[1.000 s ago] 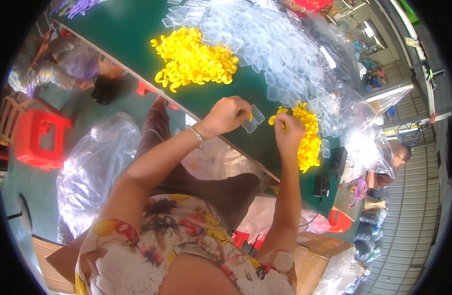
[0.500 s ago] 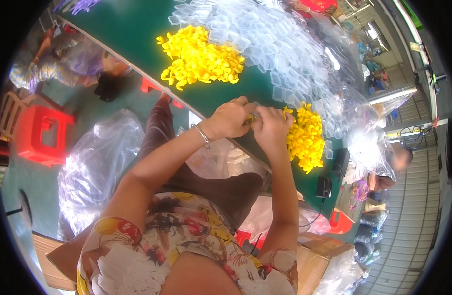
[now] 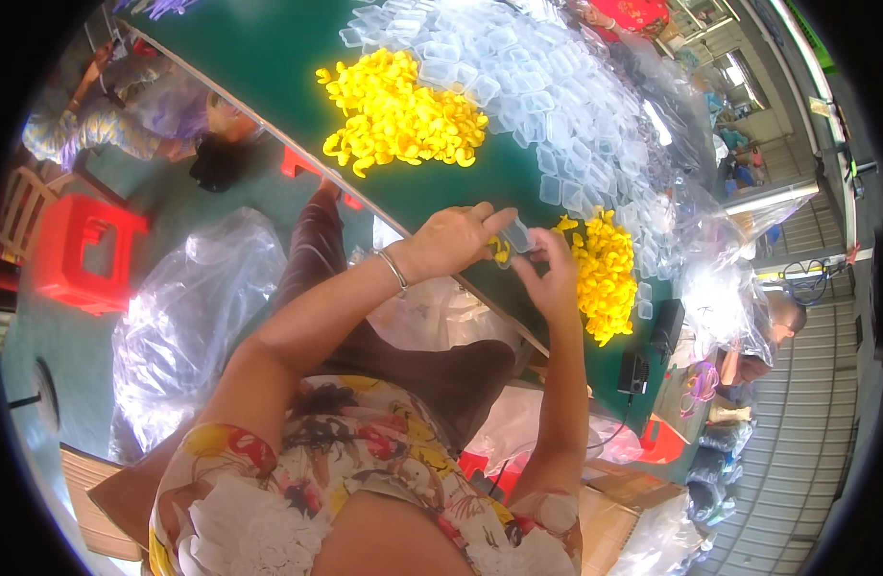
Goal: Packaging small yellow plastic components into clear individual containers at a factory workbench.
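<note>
Over the table edge my two hands meet at a small clear plastic box (image 3: 520,236), which is tilted. My left hand (image 3: 449,242), with a bangle at the wrist, has its fingertips closed on the box's left side. A small curved yellow plastic piece (image 3: 500,252) shows just under those fingertips; whether it sits in the box or in the fingers, I cannot tell. My right hand (image 3: 554,276) pinches the box's right side between thumb and fingers. Right of it lies a small heap of yellow pieces (image 3: 605,278); a larger yellow heap (image 3: 403,115) lies farther off.
A broad spread of clear boxes (image 3: 528,86) covers the far part of the green table (image 3: 240,58). Near its right end are a black device (image 3: 633,372) and a cable. Left on the floor stand a red stool (image 3: 86,254) and a plastic bag (image 3: 197,317). Other people sit around.
My hands have drawn slightly apart and the clear box shows more between them. My right hand has opened its grip a little and shifted right. The view has shifted slightly.
</note>
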Tool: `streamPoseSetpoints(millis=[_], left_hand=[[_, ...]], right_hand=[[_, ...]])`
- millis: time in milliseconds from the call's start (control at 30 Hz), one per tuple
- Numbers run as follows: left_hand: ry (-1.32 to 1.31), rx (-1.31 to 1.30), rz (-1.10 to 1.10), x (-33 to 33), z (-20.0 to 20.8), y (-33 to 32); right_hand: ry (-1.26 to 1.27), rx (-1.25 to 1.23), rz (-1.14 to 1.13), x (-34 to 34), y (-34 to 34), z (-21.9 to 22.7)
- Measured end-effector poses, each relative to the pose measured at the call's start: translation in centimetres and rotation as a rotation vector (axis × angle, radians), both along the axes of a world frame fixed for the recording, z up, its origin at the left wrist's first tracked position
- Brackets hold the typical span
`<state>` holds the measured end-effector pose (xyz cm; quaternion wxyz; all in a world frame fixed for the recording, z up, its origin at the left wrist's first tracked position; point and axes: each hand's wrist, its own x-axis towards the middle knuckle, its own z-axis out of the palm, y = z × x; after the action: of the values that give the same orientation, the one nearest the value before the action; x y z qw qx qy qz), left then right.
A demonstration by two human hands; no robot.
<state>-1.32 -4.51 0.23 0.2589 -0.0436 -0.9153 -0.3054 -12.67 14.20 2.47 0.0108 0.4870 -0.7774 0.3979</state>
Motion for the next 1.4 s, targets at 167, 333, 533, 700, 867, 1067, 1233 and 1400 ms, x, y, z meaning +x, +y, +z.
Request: streamPoseSetpoints(millis=[167,333,533,700,867,1067,1233,1400], left_hand=[[-0.033,-0.08,0.002,-0.9,-0.2,0.0],[-0.042,0.095,-0.085,-2.1,-0.4,-0.9],[-0.03,0.185,-0.202,-3.0,-0.7,-2.7],[-0.175,0.258,-0.151,-2.0,0.3,-2.5],[-0.159,0.583,-0.03,0.1,0.4,-1.2],[-0.178,0.192,-0.155,5.4,0.5,2.9],[0.003,0.125,-0.029,4.9,0.3,0.2],[0.083,-0.248,0.384,-1.7,2.3,-4.9]], right_hand=[[0.077,0.007,0.0,1.5,0.1,-0.6],[0.046,-0.125,-0.052,1.2,-0.8,-2.2],[-0.028,-0.177,-0.036,1.4,-1.9,-2.2],[-0.179,-0.154,-0.002,0.8,-1.5,-2.8],[-0.475,-0.104,0.109,-2.4,-3.0,-0.1],[0.835,0.158,-0.556,-9.4,-7.8,-2.3],[0.637,0.222,-0.36,-7.6,-7.4,-2.6],[0.642,0.074,-0.163,-2.3,-3.8,-1.1]])
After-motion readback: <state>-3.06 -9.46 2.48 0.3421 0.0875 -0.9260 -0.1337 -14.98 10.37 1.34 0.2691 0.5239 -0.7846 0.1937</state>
